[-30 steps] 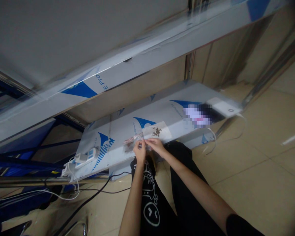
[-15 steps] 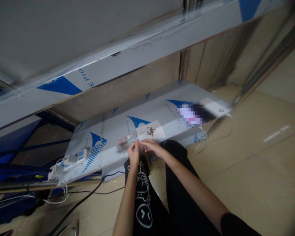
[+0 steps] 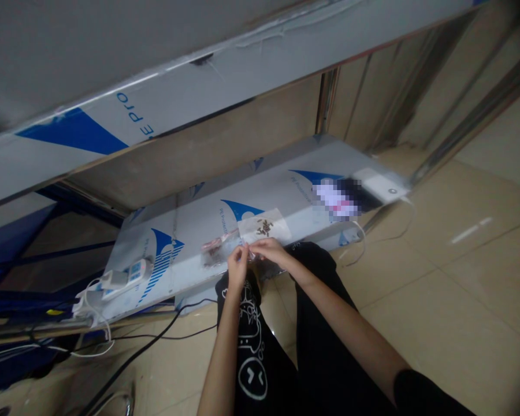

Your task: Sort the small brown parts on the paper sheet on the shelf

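Observation:
My left hand (image 3: 237, 267) and my right hand (image 3: 269, 251) meet at the front edge of the low shelf, fingertips pinched together. Whatever lies between them is too small and blurred to name; a pinkish bit shows there. Just beyond the fingers, a white sheet (image 3: 279, 228) bears a small heap of brownish pieces (image 3: 264, 227). Left of the sheet rests a clear plastic bag (image 3: 210, 258) with pinkish-red contents, close to my left hand.
The low shelf (image 3: 182, 219) has blue-printed film. A power strip (image 3: 138, 271) with a white plug stands at its left end. A partly pixelated phone-like device (image 3: 338, 199) and a white box (image 3: 379, 185) lie right. An upper panel (image 3: 225, 86) crosses above; cables (image 3: 156, 338) hang below.
The camera view has shifted slightly, moving the upper panel up and left in the picture. Both hands stay together in nearly the same spot, with the fingers still pinched.

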The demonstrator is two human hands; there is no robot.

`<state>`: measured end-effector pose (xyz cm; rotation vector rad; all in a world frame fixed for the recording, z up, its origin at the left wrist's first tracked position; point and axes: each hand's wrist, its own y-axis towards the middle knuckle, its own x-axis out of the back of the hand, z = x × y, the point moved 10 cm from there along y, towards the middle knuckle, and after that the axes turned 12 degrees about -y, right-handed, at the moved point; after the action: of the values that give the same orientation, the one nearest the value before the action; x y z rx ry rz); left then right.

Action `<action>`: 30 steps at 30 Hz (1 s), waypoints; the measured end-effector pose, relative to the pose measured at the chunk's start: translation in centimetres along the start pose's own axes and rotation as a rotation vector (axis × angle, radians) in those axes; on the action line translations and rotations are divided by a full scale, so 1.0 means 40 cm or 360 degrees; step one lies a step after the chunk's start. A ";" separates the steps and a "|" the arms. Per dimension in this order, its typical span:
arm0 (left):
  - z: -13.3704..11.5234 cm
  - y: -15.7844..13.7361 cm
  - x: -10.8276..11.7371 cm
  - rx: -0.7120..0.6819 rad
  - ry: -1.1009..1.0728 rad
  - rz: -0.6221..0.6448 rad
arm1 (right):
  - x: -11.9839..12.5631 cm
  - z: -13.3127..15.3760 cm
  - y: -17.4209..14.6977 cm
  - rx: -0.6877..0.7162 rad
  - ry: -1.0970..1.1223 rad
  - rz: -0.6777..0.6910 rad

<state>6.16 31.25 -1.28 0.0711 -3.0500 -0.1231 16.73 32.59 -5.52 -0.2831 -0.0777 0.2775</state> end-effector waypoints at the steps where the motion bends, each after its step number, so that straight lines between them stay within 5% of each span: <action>1: -0.001 0.000 -0.001 -0.0003 0.0011 0.0001 | 0.003 0.003 0.002 0.0014 -0.0016 -0.0032; 16: -0.036 -0.025 -0.034 -0.0303 0.0493 0.0098 | 0.049 0.125 -0.059 0.0740 -0.0764 -0.0479; 24: -0.053 -0.031 -0.036 -0.0446 0.0705 0.0105 | 0.050 0.126 -0.063 0.0732 -0.0852 -0.0520; 30: -0.058 -0.035 -0.033 -0.0496 0.0773 0.0054 | 0.101 0.127 -0.069 0.0615 -0.0963 -0.0787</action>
<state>7.73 29.74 0.80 0.0224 -2.5136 -0.4959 20.74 32.53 0.28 0.2154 -0.6745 -0.1255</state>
